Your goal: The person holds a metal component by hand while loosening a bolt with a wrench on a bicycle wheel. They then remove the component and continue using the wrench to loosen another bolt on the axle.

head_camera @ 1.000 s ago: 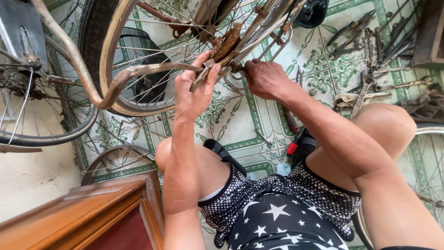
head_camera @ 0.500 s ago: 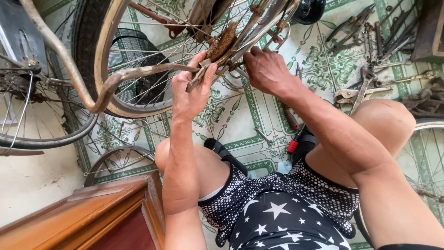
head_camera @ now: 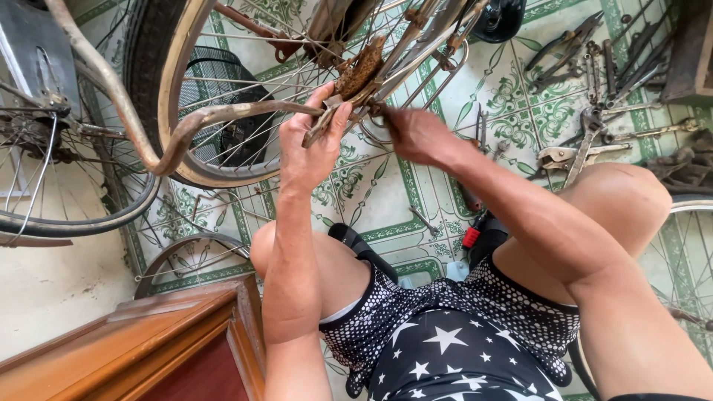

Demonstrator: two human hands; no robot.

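The rusty sprocket (head_camera: 362,68) is brown and caked with grime, sitting at the hub of the bicycle wheel (head_camera: 194,111), among thin spokes. The left hand (head_camera: 312,145) grips the frame end just below the sprocket; the right hand (head_camera: 416,134) is closed on a small part beside it, blurred. Two hands, one sprocket, one wheel here.

Your left hand (head_camera: 310,152) is raised straight up in front of you, its forearm nearly vertical, the back of the hand towards you and the fingers curled in a closed pinch at the top. Your right hand (head_camera: 416,135) reaches in from the right on a slanting forearm, knuckles up, fingers folded tight, almost meeting the left fingertips. Both knees are bent beneath the arms.
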